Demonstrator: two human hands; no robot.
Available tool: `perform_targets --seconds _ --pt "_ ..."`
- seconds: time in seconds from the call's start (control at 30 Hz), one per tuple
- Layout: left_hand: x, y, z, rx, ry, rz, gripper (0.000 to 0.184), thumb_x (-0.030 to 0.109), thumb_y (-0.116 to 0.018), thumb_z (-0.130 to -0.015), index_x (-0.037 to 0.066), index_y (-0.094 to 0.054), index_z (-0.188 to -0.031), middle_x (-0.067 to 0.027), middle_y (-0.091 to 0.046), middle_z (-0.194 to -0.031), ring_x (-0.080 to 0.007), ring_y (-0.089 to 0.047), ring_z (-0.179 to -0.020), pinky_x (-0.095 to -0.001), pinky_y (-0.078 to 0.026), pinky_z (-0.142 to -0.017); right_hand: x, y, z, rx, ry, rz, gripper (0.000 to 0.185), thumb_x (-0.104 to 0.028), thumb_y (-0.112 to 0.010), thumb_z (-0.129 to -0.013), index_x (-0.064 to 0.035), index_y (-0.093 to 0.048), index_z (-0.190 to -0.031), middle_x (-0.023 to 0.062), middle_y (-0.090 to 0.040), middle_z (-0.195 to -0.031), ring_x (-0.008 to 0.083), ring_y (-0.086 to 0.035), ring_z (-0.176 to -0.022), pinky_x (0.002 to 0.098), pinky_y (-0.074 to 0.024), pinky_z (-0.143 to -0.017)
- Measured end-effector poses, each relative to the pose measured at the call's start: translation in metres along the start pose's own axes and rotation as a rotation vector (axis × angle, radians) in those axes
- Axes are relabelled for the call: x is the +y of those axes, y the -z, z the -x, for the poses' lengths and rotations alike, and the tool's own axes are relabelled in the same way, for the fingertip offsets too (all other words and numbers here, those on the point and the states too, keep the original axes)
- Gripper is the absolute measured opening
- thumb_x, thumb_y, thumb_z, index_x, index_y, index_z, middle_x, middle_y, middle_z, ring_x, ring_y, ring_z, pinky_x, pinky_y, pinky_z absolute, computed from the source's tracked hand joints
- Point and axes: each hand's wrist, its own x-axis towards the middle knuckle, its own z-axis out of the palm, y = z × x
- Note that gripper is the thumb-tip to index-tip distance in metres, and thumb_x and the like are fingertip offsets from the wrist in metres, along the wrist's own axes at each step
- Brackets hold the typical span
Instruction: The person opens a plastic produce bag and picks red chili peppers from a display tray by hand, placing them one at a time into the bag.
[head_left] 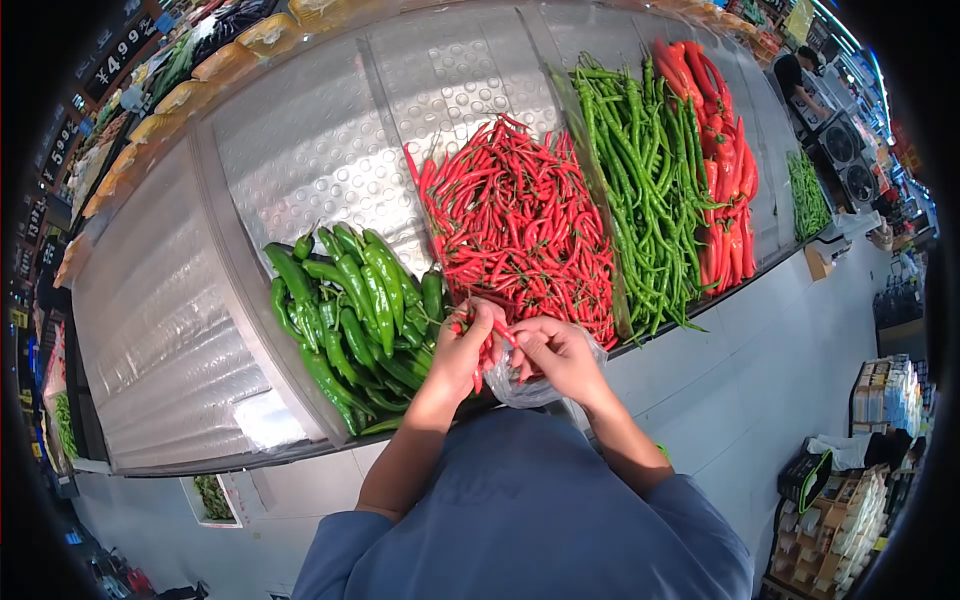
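Note:
My left hand [465, 345] is closed around a few small red chili peppers [478, 380], at the front edge of the display. Beside it, my right hand [565, 358] is closed on a clear plastic bag [525, 392], which hangs under its fingers. The right thumb and fingertips also meet the end of a red chili reaching over from the left hand. How much the bag holds is hard to make out. Just beyond both hands lies a heap of red chilies [515, 220]. Large green peppers [350, 300] are piled to the left of my left hand.
Right of the red heap, a divider borders long thin green chilies [635, 180], then larger red peppers [725, 170]. The sloping metal display [300, 150] continues left and back. A white crate of greens [212, 498] sits on the floor. Another person [795, 85] stands far right.

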Motion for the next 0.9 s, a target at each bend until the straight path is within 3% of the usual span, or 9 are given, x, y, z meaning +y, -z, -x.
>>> perform_targets --seconds 0.1,0.17,0.23,0.27,0.47,0.7,0.8,0.83,0.9 --pt "0.001 0.003 0.002 0.140 0.019 0.174 0.035 0.043 -0.054 -0.108 0.010 -0.056 -0.095 -0.0023 -0.060 -0.077 -0.0079 -0.052 -0.052 -0.0214 -0.036 -0.046 -0.033 0.007 -0.010 0.170 0.462 0.786 0.018 -0.012 -0.067 -0.100 0.0020 -0.072 -0.110 0.0138 -0.075 -0.093 0.0189 -0.073 -0.078 0.0314 -0.0575 -0.073" --pt "0.002 0.013 0.003 0.064 0.010 0.300 0.038 0.046 -0.055 -0.106 0.012 -0.054 -0.092 -0.0017 -0.057 -0.078 -0.0125 -0.054 -0.062 -0.0256 -0.042 -0.053 -0.052 0.020 -0.027 0.351 0.530 0.859 0.017 -0.011 -0.069 -0.097 0.0020 -0.074 -0.106 0.0158 -0.076 -0.095 0.0217 -0.075 -0.081 0.0338 -0.0575 -0.074" --pt "-0.007 0.024 0.001 -0.056 0.013 0.563 0.036 0.046 -0.056 -0.106 0.013 -0.053 -0.094 -0.0005 -0.054 -0.079 -0.0146 -0.056 -0.070 -0.0269 -0.042 -0.055 -0.048 0.046 -0.062 0.519 0.428 0.800 0.018 -0.012 -0.068 -0.097 -0.0004 -0.073 -0.110 0.0124 -0.076 -0.085 0.0201 -0.075 -0.077 0.0320 -0.0565 -0.071" --pt "-0.008 0.021 0.004 -0.022 0.033 0.581 0.034 0.046 -0.057 -0.105 0.013 -0.053 -0.096 -0.0002 -0.054 -0.080 -0.0150 -0.057 -0.073 -0.0273 -0.044 -0.056 -0.050 0.056 -0.079 0.556 0.346 0.807 0.019 -0.017 -0.068 -0.096 -0.0018 -0.074 -0.105 0.0170 -0.074 -0.085 0.0294 -0.073 -0.073 0.0398 -0.0552 -0.067" --pt "-0.004 0.009 0.024 0.051 0.212 0.600 0.018 0.035 -0.060 -0.105 0.021 -0.052 -0.113 0.0009 -0.054 -0.094 -0.0173 -0.062 -0.080 -0.0339 -0.059 -0.067 0.003 0.102 -0.154 0.646 0.282 1.340 0.031 -0.021 -0.068 -0.091 -0.0008 -0.070 -0.114 0.0234 -0.069 -0.108 0.0392 -0.072 -0.090 0.0494 -0.0590 -0.078" --pt "-0.019 0.019 0.031 -0.066 0.212 0.656 0.013 0.031 -0.061 -0.106 0.022 -0.051 -0.107 0.0028 -0.051 -0.089 -0.0123 -0.053 -0.070 -0.0267 -0.043 -0.054 0.027 0.099 -0.168 0.695 0.478 1.097 0.024 -0.015 -0.072 -0.089 0.0015 -0.069 -0.106 0.0212 -0.066 -0.106 0.0378 -0.068 -0.085 0.0449 -0.0558 -0.076" --pt "-0.017 0.024 0.032 -0.145 0.189 0.632 0.013 0.030 -0.061 -0.105 0.021 -0.053 -0.112 0.0029 -0.049 -0.085 -0.0113 -0.051 -0.067 -0.0260 -0.039 -0.053 0.029 0.102 -0.167 0.801 0.497 0.806 0.020 -0.015 -0.072 -0.093 0.0008 -0.068 -0.105 0.0143 -0.068 -0.096 0.0254 -0.066 -0.075 0.0354 -0.0528 -0.069" --pt "-0.016 0.026 0.032 -0.133 0.194 0.622 0.015 0.030 -0.062 -0.105 0.020 -0.054 -0.115 0.0025 -0.049 -0.083 -0.0115 -0.051 -0.066 -0.0265 -0.039 -0.053 0.037 0.109 -0.173 0.805 0.505 0.572 0.015 -0.016 -0.068 -0.100 -0.0026 -0.065 -0.106 0.0053 -0.068 -0.088 0.0121 -0.060 -0.070 0.0268 -0.0477 -0.064" --pt "-0.013 0.029 0.033 -0.109 0.209 0.604 0.021 0.029 -0.062 -0.105 0.019 -0.055 -0.121 0.0018 -0.049 -0.081 -0.0119 -0.050 -0.065 -0.0273 -0.039 -0.053 0.032 0.117 -0.166 0.602 0.472 -0.062 0.011 -0.017 -0.061 -0.105 -0.0060 -0.063 -0.104 0.0051 -0.068 -0.083 0.0105 -0.057 -0.066 0.0260 -0.0469 -0.063"
